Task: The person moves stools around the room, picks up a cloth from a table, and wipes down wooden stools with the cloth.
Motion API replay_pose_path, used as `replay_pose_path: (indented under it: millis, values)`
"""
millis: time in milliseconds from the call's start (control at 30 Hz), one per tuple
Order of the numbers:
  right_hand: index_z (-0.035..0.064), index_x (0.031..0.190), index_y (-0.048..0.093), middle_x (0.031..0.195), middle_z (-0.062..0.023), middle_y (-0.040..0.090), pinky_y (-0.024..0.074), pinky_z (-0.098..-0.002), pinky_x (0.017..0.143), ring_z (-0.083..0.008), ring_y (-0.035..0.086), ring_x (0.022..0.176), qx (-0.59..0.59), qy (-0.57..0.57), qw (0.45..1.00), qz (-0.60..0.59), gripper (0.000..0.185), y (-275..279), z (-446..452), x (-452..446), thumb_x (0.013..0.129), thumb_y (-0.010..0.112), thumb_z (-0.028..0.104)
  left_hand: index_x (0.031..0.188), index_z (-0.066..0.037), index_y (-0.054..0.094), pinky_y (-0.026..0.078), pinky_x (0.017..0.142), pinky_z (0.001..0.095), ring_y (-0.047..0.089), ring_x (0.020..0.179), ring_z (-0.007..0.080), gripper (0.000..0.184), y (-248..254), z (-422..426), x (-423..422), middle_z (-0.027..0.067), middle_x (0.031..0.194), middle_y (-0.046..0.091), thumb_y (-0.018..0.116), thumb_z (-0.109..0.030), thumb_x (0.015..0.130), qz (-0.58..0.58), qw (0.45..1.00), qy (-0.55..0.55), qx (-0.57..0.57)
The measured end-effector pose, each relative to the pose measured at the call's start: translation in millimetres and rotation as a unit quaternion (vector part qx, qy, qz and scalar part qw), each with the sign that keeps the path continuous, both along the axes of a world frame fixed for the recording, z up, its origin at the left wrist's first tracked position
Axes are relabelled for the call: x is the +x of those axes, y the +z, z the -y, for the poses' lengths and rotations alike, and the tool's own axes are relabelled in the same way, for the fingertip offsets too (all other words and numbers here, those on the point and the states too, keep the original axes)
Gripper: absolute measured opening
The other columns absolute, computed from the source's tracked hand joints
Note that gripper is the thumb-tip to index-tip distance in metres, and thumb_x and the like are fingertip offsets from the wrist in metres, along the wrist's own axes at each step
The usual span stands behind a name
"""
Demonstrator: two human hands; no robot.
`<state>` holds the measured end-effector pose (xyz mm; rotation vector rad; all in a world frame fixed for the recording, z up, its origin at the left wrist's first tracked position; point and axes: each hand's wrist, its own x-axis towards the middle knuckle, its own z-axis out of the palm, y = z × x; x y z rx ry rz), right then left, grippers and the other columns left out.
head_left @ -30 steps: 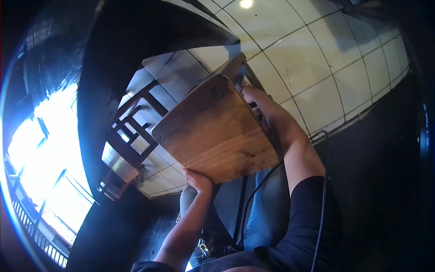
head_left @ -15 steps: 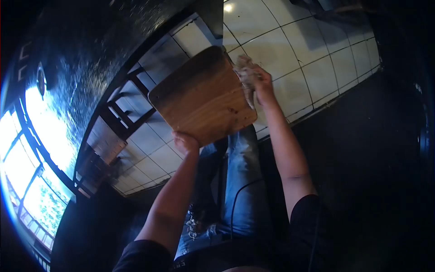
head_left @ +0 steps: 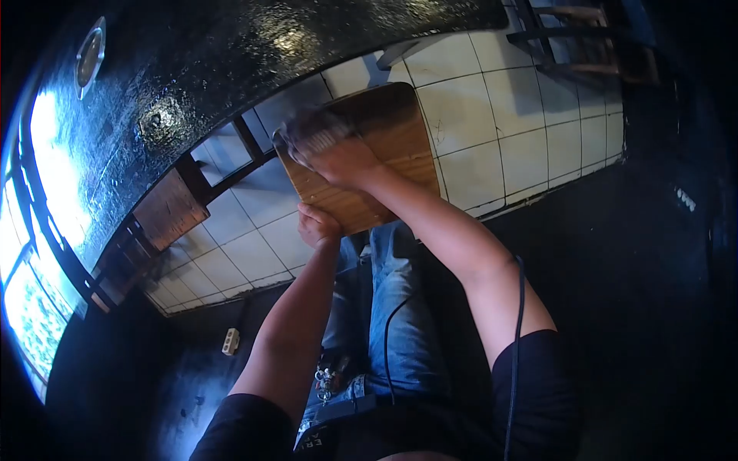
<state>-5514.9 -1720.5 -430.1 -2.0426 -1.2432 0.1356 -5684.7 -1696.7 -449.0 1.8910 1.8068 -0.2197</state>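
Note:
A flat wooden board (head_left: 400, 146) with rounded corners and a darkened far edge is held up in front of my legs. My left hand (head_left: 318, 225) is closed around its lower left corner, thumb on the top face. My right hand (head_left: 344, 159) lies over the upper left part of the board, pressing a greyish rag (head_left: 301, 132) onto it. Both rag and fingers are smeared by motion. The underside of the board is hidden.
A glossy black round table (head_left: 231, 84) curves across the top left, with an ashtray-like dish (head_left: 91, 58) on it. Wooden chairs (head_left: 171, 209) stand left, another chair (head_left: 576, 38) upper right. White floor tiles (head_left: 469, 146) run beneath. A power socket (head_left: 231, 341) shows lower left.
My right hand has carried the rag from the board's right edge leftward across its face to the upper left. My left hand keeps its corner grip. The camera view has shifted.

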Motion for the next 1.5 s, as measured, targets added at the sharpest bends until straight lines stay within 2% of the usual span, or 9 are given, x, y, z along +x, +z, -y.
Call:
replay_pose_path:
  millis: [200, 400, 533, 600, 833, 967, 1033, 1300, 1500]
  values:
    - [0.0155, 0.099, 0.062, 0.111, -0.0086, 0.058, 0.0353, -0.0458, 0.094, -0.0272, 0.050, 0.109, -0.181, -0.004, 0.982, -0.055, 0.024, -6.3, -87.5, 40.0, 0.081, 0.050, 0.025, 0.102, -0.002, 0.058, 0.041, 0.078, 0.0517, 0.054, 0.089, 0.0457, 0.062, 9.2, 0.6, 7.0, 0.0244, 0.095, 0.060, 0.015, -0.045, 0.093, 0.022, 1.000, -0.011, -0.007]
    - [0.0104, 0.111, 0.057, 0.110, -0.0072, 0.056, 0.0296, -0.0483, 0.101, -0.0304, 0.046, 0.111, -0.024, -0.002, 0.998, 0.053, 0.035, 7.2, -15.6, 2.8, 0.078, 0.050, 0.018, 0.102, -0.003, 0.057, 0.041, 0.077, 0.0516, 0.053, 0.090, 0.0455, 0.060, 13.8, -0.6, 5.8, 0.0230, 0.096, 0.060, 0.015, -0.044, 0.093, -0.001, 1.000, -0.010, -0.026]
    - [0.0064, 0.109, 0.057, 0.116, -0.0111, 0.054, 0.0366, -0.0443, 0.097, -0.0288, 0.048, 0.112, -0.162, 0.111, 0.978, -0.074, 0.034, -2.4, 91.5, -62.4, 0.076, 0.054, 0.017, 0.103, -0.002, 0.057, 0.040, 0.078, 0.0520, 0.053, 0.091, 0.0453, 0.058, 11.8, -0.1, 6.2, 0.0233, 0.098, 0.060, 0.016, -0.042, 0.093, 0.015, 1.000, -0.003, -0.012]
    - [0.0069, 0.101, 0.062, 0.116, -0.0124, 0.054, 0.0395, -0.0433, 0.093, -0.0290, 0.050, 0.109, -0.040, 0.003, 0.954, -0.297, 0.028, 11.3, 116.0, -77.1, 0.076, 0.058, 0.020, 0.104, -0.003, 0.057, 0.041, 0.076, 0.0519, 0.054, 0.090, 0.0450, 0.057, 2.4, -1.0, 0.1, 0.0223, 0.099, 0.060, 0.017, -0.042, 0.093, 0.033, 0.999, -0.013, 0.014]
    - [0.0164, 0.114, 0.057, 0.125, -0.0157, 0.049, 0.0306, -0.0548, 0.097, -0.0358, 0.044, 0.118, -0.188, 0.068, 0.980, 0.001, 0.044, 4.4, 140.0, -57.9, 0.075, 0.062, 0.037, 0.096, -0.006, 0.059, 0.042, 0.073, 0.0512, 0.055, 0.086, 0.0443, 0.058, 12.5, -1.5, 5.8, 0.0214, 0.091, 0.061, 0.016, -0.043, 0.093, 0.020, 1.000, 0.000, -0.007]
    - [0.0162, 0.124, 0.050, 0.129, -0.0163, 0.045, 0.0307, -0.0592, 0.095, -0.0367, 0.043, 0.118, -0.321, -0.113, 0.936, -0.095, 0.048, 6.1, 61.0, 4.0, 0.079, 0.056, 0.033, 0.095, -0.005, 0.059, 0.042, 0.073, 0.0521, 0.055, 0.085, 0.0453, 0.059, 12.4, -4.0, 3.4, 0.0221, 0.090, 0.061, 0.015, -0.045, 0.093, 0.014, 1.000, -0.006, -0.014]
    - [0.0148, 0.124, 0.050, 0.130, -0.0140, 0.046, 0.0271, -0.0605, 0.096, -0.0351, 0.040, 0.121, -0.228, -0.192, 0.947, 0.119, 0.048, -10.9, 26.6, 28.1, 0.079, 0.055, 0.032, 0.095, -0.004, 0.060, 0.042, 0.074, 0.0525, 0.054, 0.086, 0.0457, 0.061, 10.5, -3.5, 3.5, 0.0227, 0.091, 0.061, 0.014, -0.045, 0.093, 0.009, 1.000, -0.010, -0.016]
    - [0.0092, 0.127, 0.047, 0.139, -0.0111, 0.037, 0.0149, -0.0517, 0.107, -0.0256, 0.028, 0.131, -0.222, 0.094, 0.968, -0.065, 0.046, -2.8, -6.9, -42.1, 0.084, 0.044, 0.026, 0.094, -0.008, 0.061, 0.043, 0.069, 0.0519, 0.056, 0.080, 0.0441, 0.055, 3.4, -3.6, -2.7, 0.0207, 0.085, 0.062, 0.018, -0.042, 0.092, -0.014, 1.000, -0.018, 0.004]
    - [0.0066, 0.129, 0.044, 0.142, -0.0092, 0.033, 0.0122, -0.0506, 0.108, -0.0249, 0.023, 0.135, -0.178, 0.117, 0.977, -0.018, 0.049, 1.4, 29.1, -69.6, 0.086, 0.044, 0.031, 0.090, -0.006, 0.061, 0.043, 0.069, 0.0511, 0.056, 0.078, 0.0435, 0.055, 2.9, 0.8, -1.1, 0.0203, 0.082, 0.062, 0.018, -0.040, 0.093, 0.023, 1.000, 0.000, 0.000]
